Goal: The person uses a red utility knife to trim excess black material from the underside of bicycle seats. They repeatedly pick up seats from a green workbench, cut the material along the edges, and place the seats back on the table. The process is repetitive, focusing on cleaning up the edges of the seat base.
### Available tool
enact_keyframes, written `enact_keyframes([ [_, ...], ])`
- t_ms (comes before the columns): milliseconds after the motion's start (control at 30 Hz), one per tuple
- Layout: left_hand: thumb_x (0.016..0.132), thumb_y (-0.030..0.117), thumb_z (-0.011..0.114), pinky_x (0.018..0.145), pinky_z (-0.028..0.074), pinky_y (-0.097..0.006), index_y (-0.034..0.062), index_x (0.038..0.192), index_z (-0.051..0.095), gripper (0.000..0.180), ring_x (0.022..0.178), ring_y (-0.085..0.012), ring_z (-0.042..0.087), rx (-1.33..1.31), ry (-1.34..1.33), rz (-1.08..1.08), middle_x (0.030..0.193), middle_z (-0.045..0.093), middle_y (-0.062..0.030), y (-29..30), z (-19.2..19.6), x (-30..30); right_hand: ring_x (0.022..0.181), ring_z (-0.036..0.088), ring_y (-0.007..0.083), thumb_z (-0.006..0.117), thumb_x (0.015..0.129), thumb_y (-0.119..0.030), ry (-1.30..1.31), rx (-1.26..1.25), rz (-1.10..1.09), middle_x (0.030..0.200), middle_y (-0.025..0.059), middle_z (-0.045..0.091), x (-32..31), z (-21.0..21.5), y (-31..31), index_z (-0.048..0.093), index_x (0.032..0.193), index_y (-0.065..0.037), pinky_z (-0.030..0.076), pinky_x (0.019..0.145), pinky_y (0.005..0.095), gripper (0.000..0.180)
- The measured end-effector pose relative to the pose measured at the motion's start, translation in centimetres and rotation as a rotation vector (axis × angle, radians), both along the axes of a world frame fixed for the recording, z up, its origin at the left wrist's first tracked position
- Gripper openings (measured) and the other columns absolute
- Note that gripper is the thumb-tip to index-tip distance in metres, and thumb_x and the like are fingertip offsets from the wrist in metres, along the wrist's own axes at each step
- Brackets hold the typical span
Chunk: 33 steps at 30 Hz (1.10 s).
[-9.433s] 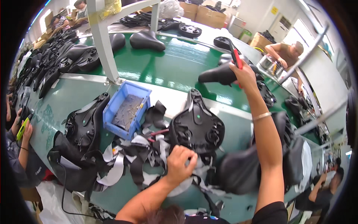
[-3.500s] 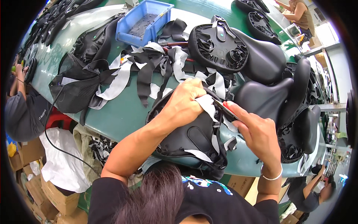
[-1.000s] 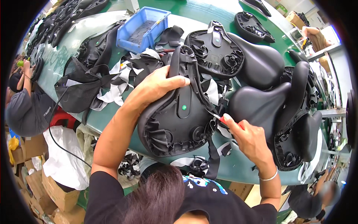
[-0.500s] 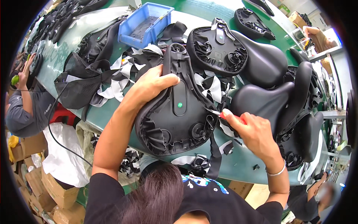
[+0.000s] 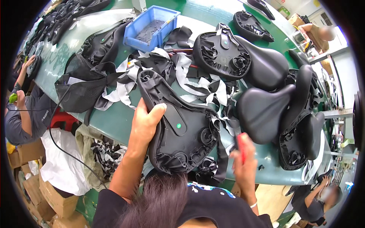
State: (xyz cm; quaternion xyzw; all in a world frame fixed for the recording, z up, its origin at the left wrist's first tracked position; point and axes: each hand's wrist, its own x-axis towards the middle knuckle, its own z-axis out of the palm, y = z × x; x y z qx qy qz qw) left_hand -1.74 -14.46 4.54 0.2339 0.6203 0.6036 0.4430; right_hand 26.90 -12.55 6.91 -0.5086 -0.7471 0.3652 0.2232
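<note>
- Saddle (image 5: 178, 129) lies upside down at the near edge of the green worktop (image 5: 114, 117), nose pointing far-left, broad rear toward the person; its ribbed underside and a small green dot show.
- Left hand (image 5: 146, 121) clamps the saddle's left rim, thumb on top of the underside and fingers (image 5: 141, 110) wrapped beneath, so it is steadied and tipped slightly up off the worktop.
- Right hand (image 5: 245, 163) is just right of the saddle's rear, apart from it, and blurred; its fingers are closed round a red-handled tool (image 5: 240, 146) whose tip I cannot make out.
- Step in hand, as I judge it: trimming or tidying the cover edge folded over the saddle's underside, with the tool at this instant off the work.
- Next move would call for bringing the tool tip back to the folded cover at the rear rim while the left hand holds the saddle firm and turns it to present the next stretch of edge.
- Care is needed to keep the tool away from the left thumb and from the cover itself.
- Black-and-white scraps (image 5: 197, 85) litter the worktop beyond; finished saddles (image 5: 266, 110) are stacked to the right, another upturned one (image 5: 222, 53) lies far, and a blue bin (image 5: 150, 22) sits far-left.
</note>
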Motion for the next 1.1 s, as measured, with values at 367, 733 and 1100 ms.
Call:
enact_keyframes([
  [367, 0.074, 0.022, 0.075, 0.089, 0.037, -0.040, 0.0038, 0.113, 0.054, 0.047, 0.103, -0.0244, 0.049, -0.038, 1.161, 0.158, 0.108, 0.053, -0.0113, -1.7, -1.2, 0.9, 0.059, 0.051, 0.0047, 0.060, 0.082, -0.001, 0.846, -0.299, -0.388, 0.089, 0.0024, 0.058, -5.0, -1.7, 8.3, 0.049, 0.126, -0.003, 0.044, 0.053, 0.0202, 0.045],
  [733, 0.070, 0.025, 0.064, 0.075, 0.033, -0.039, 0.0077, 0.063, 0.061, 0.019, 0.073, -0.0246, 0.052, 0.330, 1.008, -0.622, 0.064, 0.056, -0.0090, 7.0, -0.2, 5.2, 0.071, 0.067, 0.0227, 0.067, 0.081, -0.003, -0.039, 0.344, 0.350, 0.102, 0.0114, 0.068, 1.1, 0.0, 7.5, 0.055, 0.131, -0.011, 0.052, 0.062, 0.0331, 0.052],
  [1100, 0.088, 0.018, 0.055, 0.067, 0.039, -0.029, 0.0049, 0.072, 0.048, 0.022, 0.066, -0.0120, 0.049, 0.652, -0.723, -0.397, 0.069, 0.048, -0.0018, 6.4, 0.6, 2.1, 0.049, 0.053, 0.0273, 0.065, 0.082, -0.012, -0.393, 0.251, 0.148, 0.065, 0.0084, 0.055, -0.9, 1.1, -0.4, 0.049, 0.137, -0.018, 0.038, 0.044, 0.0388, 0.058],
])
